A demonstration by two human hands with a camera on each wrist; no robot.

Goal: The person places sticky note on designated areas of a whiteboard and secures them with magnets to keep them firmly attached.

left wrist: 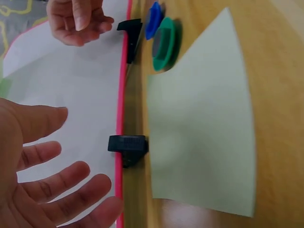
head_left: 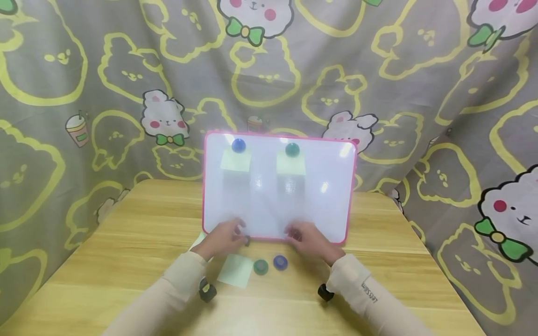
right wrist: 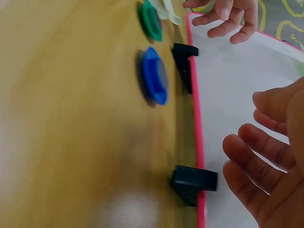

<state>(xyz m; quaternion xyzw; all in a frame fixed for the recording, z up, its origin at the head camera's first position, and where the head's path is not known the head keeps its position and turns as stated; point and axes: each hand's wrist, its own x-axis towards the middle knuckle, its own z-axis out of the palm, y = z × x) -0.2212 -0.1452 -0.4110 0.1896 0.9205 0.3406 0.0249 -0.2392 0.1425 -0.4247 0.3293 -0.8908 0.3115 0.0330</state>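
Note:
A whiteboard [head_left: 323,214] with a pink rim stands tilted at the back of the table. My left hand [head_left: 224,238] is in front of its lower left part, fingers spread and loosely bent, holding nothing. To the right, my right hand [head_left: 310,239] hovers before the lower edge with relaxed, empty fingers. Black clips support the bottom rim: one clip [left wrist: 128,146] shows near the left hand, another clip [right wrist: 194,179] near the right hand. On the board, a blue magnet [head_left: 238,145] and a green magnet [head_left: 292,150] each hold a pale green sticky note [head_left: 291,164].
Between the forearms, a loose green magnet [head_left: 260,267] and a blue magnet [head_left: 280,262] lie on the wooden table [head_left: 159,224]. Left of them is a pale green note [head_left: 235,271]; more paper [head_left: 197,241] shows partly behind the left wrist. A patterned curtain [head_left: 269,84] hangs behind the table.

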